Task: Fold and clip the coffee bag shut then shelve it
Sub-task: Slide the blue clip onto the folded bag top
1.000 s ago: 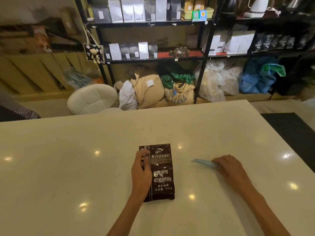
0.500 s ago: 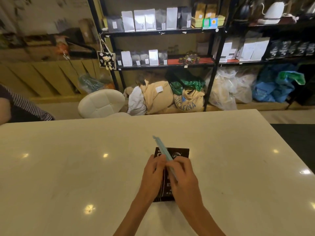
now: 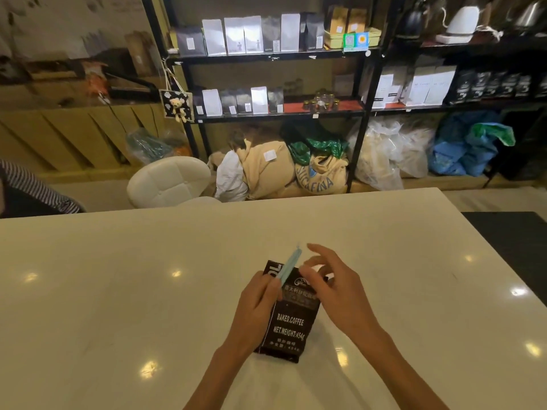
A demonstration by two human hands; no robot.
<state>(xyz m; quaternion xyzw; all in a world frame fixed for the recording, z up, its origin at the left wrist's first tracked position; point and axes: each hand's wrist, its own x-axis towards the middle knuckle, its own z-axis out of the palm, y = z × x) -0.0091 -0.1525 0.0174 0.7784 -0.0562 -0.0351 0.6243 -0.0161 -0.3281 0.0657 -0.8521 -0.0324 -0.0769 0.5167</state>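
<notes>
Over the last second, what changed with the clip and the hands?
The blue clip left the table to the right of the coffee bag: the right hand carried it over the bag's top and passed it to the left hand, which now pinches it. The right hand has let go and spread open. The bag stays flat, unclipped.

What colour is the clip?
Light blue; the clip shows in the head view, held in the left hand.
</notes>
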